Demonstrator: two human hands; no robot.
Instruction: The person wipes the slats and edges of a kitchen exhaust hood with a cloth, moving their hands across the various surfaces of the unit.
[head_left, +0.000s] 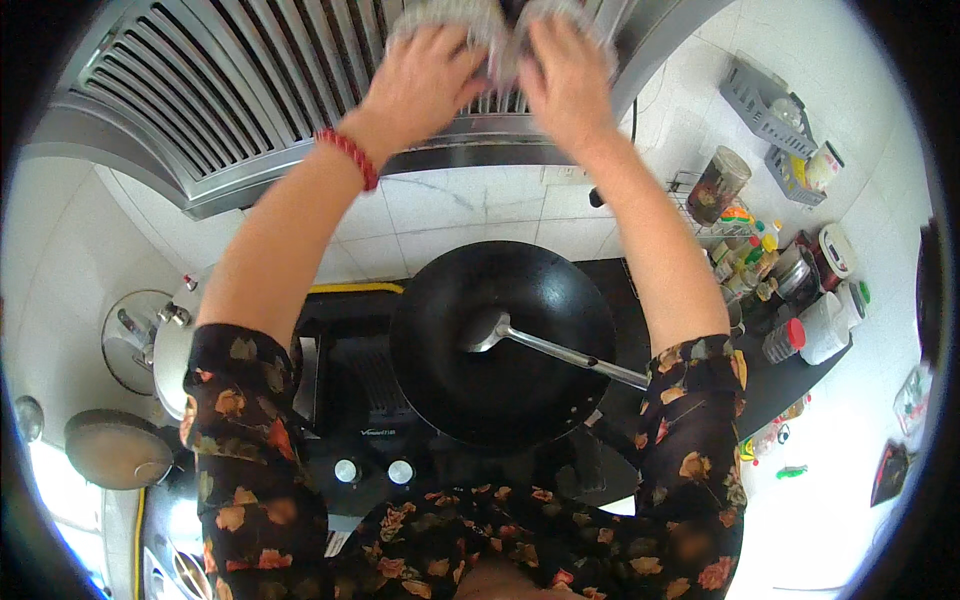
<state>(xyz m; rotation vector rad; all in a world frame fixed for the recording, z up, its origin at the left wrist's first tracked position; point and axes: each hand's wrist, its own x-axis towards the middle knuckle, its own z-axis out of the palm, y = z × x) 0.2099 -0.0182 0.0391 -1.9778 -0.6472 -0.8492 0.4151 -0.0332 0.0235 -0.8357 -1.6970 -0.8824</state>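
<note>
Both my hands are raised to the range hood (266, 75) at the top of the view. My left hand (424, 82), with a red bracelet at the wrist, presses on a pale, textured cloth (442, 16). Beside it my right hand (566, 82) grips a similar pale cloth (536, 19). Whether these are two cloths or one is not clear, as motion blurs them and the frame cuts them off. Below my arms a black wok (480, 405) sits on the stove, with a metal wok spatula (551, 345) lying in it. My right sleeve hides the spatula's handle end.
A black gas stove (367, 457) with two silver knobs stands before me. Bottles and jars (750, 262) crowd the counter's right side, under grey wall baskets (765, 105). At the left are a pale pot (169, 367), a hanging glass lid (120, 345) and a pan (116, 450).
</note>
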